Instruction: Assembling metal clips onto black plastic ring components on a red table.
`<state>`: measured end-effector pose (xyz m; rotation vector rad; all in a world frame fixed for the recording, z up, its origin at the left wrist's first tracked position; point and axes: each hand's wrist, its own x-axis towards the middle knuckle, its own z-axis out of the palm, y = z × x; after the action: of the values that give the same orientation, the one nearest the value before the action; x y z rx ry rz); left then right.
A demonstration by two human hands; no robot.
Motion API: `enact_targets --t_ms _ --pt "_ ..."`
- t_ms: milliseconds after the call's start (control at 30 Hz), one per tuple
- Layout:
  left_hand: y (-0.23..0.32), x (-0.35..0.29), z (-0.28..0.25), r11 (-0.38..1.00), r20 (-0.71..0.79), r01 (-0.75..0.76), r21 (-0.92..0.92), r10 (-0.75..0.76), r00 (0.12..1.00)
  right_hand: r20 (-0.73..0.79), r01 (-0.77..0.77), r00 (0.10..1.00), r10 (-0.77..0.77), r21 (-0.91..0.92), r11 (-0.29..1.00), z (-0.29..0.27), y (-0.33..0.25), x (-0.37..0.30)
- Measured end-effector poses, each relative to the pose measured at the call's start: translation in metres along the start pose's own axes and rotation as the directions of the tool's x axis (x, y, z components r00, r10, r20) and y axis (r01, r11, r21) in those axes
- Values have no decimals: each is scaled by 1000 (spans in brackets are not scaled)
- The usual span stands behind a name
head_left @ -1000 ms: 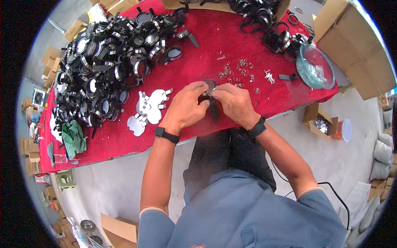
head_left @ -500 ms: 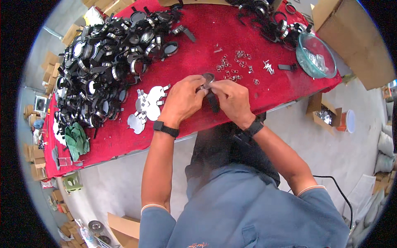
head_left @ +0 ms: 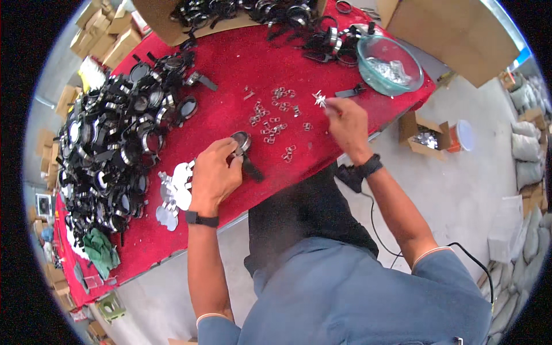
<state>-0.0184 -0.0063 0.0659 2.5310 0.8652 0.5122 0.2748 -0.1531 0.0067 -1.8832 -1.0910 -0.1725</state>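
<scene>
My left hand [head_left: 215, 174] pinches a round metal-rimmed piece with a black strap [head_left: 241, 141] above the red cloth. My right hand [head_left: 349, 127] is out to the right, thumb and fingers drawn together at the edge of a small pile of thin silvery-white pins [head_left: 319, 99]; what is between its fingertips is too small to make out. Between the hands lie several small metal clips [head_left: 275, 131] in loose groups. White flat discs with tabs [head_left: 183, 195] are heaped beside my left wrist.
A big heap of black-strapped round pieces [head_left: 115, 149] covers the table's left side. At the right stand a greenish clear bowl [head_left: 391, 86] with small bags in it and a single black strap piece [head_left: 348, 92]. A carton [head_left: 172, 34] of similar pieces is at the back; a green cloth [head_left: 100, 253] lies front left.
My right hand has left the round piece and moved right to the pins. My left hand still holds the piece. The whole view has shifted and turned.
</scene>
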Motion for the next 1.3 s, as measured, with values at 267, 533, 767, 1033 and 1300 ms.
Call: enact_targets --t_ms 267,533,767,1033,1300 --pt "1 -3 4 999 -58 2 -45 -5 998 267 224 946 -186 -124 967 -9 48 57" --pt "3 -3 5 999 -66 25 -48 -29 997 499 326 841 -208 -161 932 21 62 94" --pt "2 0 8 998 -87 12 -69 -18 996 554 398 806 -210 -243 885 18 70 101" --pt "-1 -3 7 996 -57 57 -74 -61 997 536 -242 834 129 147 959 4 15 84" --pt "1 -3 8 991 -45 93 -99 -98 994 640 -435 768 9 511 741 33 -55 28"
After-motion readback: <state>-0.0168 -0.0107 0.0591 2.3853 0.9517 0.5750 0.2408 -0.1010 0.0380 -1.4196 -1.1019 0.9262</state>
